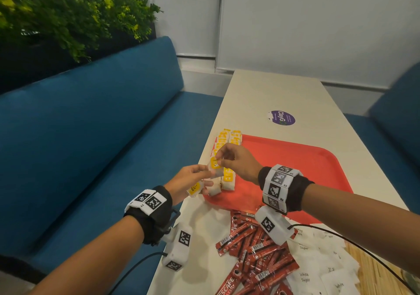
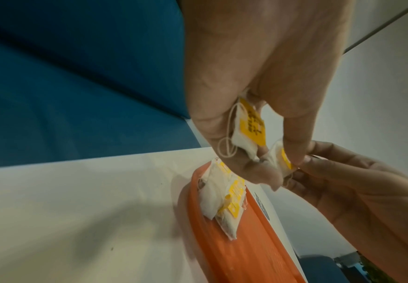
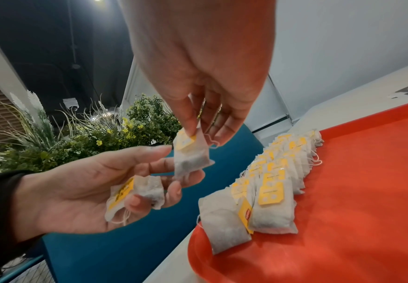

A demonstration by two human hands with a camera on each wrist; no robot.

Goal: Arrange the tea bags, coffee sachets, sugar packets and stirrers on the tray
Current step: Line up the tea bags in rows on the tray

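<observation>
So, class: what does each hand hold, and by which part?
The right hand pinches one tea bag by its top edge, at the yellow tag. The left hand holds another tea bag across its middle.

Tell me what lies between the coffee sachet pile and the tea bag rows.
Bare red tray floor and its near rim, then a strip of white table; the head view shows it between the sachets and tea bags.

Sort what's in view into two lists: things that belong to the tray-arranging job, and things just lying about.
Part of the job:
red tray
tea bags lined up on it
tea bag pinched by the right hand
tea bag in the left hand
coffee sachets
sugar packets

Just lying about:
purple sticker
plants
</observation>
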